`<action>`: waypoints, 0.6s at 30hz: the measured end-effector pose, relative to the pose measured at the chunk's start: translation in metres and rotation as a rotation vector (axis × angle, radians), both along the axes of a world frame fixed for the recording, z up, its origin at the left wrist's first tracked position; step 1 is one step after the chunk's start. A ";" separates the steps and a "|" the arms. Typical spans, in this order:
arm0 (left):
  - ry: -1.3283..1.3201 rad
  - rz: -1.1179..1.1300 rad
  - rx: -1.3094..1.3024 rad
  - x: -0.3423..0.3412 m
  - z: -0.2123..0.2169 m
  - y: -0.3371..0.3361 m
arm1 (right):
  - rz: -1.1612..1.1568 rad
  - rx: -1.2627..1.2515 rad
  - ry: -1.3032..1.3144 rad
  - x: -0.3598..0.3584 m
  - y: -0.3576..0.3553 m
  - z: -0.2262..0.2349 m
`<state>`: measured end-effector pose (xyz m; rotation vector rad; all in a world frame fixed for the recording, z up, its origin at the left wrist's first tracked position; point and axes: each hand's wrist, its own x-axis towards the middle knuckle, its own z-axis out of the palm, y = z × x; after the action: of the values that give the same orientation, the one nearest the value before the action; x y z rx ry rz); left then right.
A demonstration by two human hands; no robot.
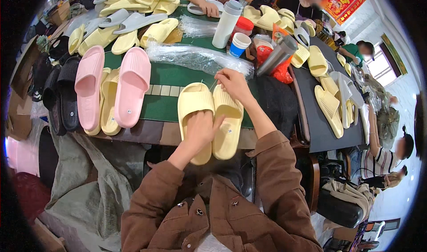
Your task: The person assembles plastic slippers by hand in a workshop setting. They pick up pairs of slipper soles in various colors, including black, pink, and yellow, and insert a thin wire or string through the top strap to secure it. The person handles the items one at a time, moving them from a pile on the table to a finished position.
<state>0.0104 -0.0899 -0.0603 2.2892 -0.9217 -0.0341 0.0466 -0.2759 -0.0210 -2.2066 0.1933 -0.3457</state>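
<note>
A pair of pale yellow slide slippers is held side by side over the table's near edge. My left hand reaches into the left slipper, its fingers partly hidden under the strap and its thumb stretched toward the right slipper. At that right slipper's toe, my right hand is closed in a pinch on a thin strand, which is hard to make out. Beyond the pair lies a bundle of clear plastic strands. To the left, a pink slipper pair rests on yellow slippers.
Black slippers lie at the far left. A white tumbler, paper cup and grey bottle stand beyond my right hand. More slippers cover the right table. Across the table, another person's hand touches grey slippers.
</note>
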 end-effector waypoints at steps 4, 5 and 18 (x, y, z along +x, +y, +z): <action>-0.322 -0.074 -0.035 -0.033 0.032 0.033 | -0.010 -0.048 0.016 -0.008 -0.001 -0.002; -0.310 -0.108 -0.132 -0.037 0.042 0.039 | 0.002 -0.029 -0.009 -0.009 0.002 -0.002; 0.165 -0.044 -0.186 0.112 0.020 -0.045 | -0.057 0.064 -0.148 -0.012 0.020 -0.005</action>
<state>0.1223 -0.1354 -0.0401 2.0614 -0.8521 -0.1483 0.0347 -0.2560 -0.0256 -2.1054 0.1834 -0.5255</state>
